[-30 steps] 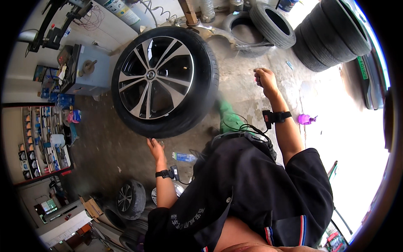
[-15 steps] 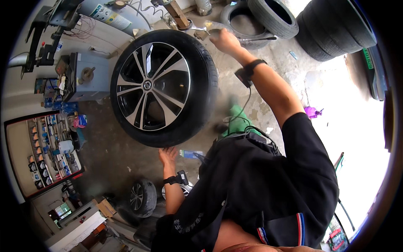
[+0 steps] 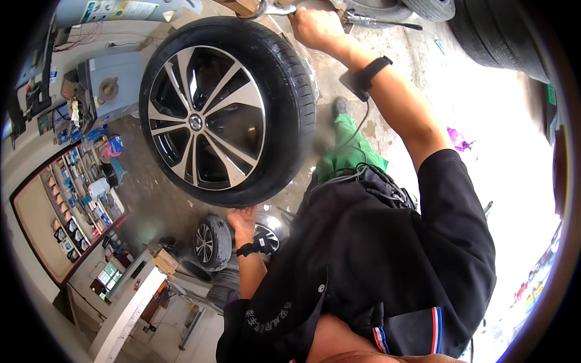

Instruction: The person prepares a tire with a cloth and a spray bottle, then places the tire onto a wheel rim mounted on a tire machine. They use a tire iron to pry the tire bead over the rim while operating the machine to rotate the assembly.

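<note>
A large car wheel (image 3: 195,123), a black tyre on a black-and-silver alloy rim, stands before me to the left. My left hand (image 3: 243,222) is at the tyre's near edge, palm up and fingers stretched out, their tips partly hidden under the tread. Beyond the wheel on the right, my right hand (image 3: 316,29) is closed at the end of a shiny metal handle (image 3: 279,10). The fingers hide most of what they grip. Both wrists wear black straps with small boxes.
Loose tyres (image 3: 499,36) are stacked at the far right. A grey machine cabinet (image 3: 112,85) stands left of the wheel, with a stocked shelf (image 3: 82,193) nearer. Smaller wheels (image 3: 212,243) lie behind my left hand. A dark-handled rod (image 3: 387,23) is beside my right hand.
My view has shifted, so the wheel appears larger and further left. My left hand has come up against the tyre's underside. My right hand has closed in on the metal handle.
</note>
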Demonstrator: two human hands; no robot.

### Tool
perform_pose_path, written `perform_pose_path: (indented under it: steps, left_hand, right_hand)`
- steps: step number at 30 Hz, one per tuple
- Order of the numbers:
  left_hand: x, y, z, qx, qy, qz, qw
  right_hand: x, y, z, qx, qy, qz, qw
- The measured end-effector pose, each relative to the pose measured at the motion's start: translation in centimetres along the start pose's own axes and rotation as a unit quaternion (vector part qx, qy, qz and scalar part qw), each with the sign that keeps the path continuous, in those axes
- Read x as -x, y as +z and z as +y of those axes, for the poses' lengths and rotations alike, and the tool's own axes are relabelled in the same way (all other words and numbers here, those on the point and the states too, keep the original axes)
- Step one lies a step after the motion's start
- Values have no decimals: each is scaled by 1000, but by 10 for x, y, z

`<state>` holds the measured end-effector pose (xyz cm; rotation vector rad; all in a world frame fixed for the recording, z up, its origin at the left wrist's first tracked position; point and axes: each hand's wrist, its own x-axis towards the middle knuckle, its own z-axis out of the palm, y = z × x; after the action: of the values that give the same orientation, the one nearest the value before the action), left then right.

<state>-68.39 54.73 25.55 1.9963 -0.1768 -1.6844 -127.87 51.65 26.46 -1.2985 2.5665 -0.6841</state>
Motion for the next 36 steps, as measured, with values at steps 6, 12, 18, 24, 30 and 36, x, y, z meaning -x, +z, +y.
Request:
perform_pose_path:
  steps: [6,12,18,24,30,36]
  left_hand:
    - [-2,24,13,28,-43,6,999]
    - [-24,-6,-1,3,-32,-127,991]
    - [-69,-36,-10,-617,321,-101,712]
    - [-82,-27,-10,-687,346,-133,625]
    - [-89,-33,-1,-704,342,-149,605]
    - [-92,-47,3,-712,332,-159,597]
  right_hand:
    - [-34,17,75,-156,123,54,979]
    - [89,88,52,-340,331,-247,845]
    - [143,142,21,-469,389,-153,778]
    - [135,157,4,-596,430,-128,666]
    - [133,159,-5,-705,462,-107,528]
    - [132,141,-22,-696,477,-97,528]
